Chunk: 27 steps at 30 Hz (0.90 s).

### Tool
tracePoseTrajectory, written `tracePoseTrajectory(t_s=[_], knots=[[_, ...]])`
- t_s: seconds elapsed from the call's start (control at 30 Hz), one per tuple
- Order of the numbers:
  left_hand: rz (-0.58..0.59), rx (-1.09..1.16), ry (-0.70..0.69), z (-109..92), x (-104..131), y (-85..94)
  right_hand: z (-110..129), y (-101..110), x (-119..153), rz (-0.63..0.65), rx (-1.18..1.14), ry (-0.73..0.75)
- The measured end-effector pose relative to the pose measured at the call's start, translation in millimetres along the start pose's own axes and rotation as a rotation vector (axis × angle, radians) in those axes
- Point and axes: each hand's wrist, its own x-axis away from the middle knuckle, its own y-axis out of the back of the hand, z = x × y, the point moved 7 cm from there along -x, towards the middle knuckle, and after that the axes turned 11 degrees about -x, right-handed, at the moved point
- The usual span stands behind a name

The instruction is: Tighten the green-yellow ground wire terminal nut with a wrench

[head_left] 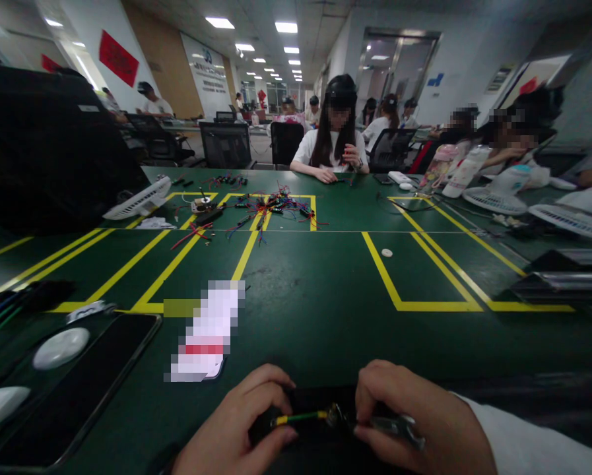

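Bottom centre: left hand point(236, 422) pinches yellow-green wire point(298, 417); right hand point(414, 419) grips metal tool point(397, 427) at its terminal point(334, 415). Risk: a loose pinch lets the wire slip out.

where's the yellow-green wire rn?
Head view, bottom centre: the yellow-green wire spans between the left hand and right hand, just above the near table edge.

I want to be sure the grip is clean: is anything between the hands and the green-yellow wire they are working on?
Nothing visible. The left hand pinches the green-yellow wire directly, and the right hand holds a metal tool at its end.
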Motion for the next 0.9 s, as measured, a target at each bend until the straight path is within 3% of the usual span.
tracePoseTrajectory(t_s=[0.3, 0.43, 0.57, 0.63, 0.77, 0.9], knots=[[0.011, -0.002, -0.014, -4, -3, 1.3, 7, 5, -13, 0.099, -0.046, 0.042], [0.003, -0.006, -0.017, -2, -3, -0.2, 1, 15, -6, -0.003, -0.094, -0.052], [0.006, 0.007, -0.012, -2, -2, -0.1, -13, 20, 9, -0.184, -0.155, -0.162], [0.016, 0.008, -0.011, -3, -2, 0.8, -13, 16, 15, -0.245, -0.138, -0.116], [0.026, -0.003, -0.004, -5, -3, 2.9, -2, 2, 14, -0.211, -0.099, 0.072], [0.028, -0.007, 0.006, -5, -3, 2.7, 3, 1, 7, -0.182, -0.037, 0.078]])
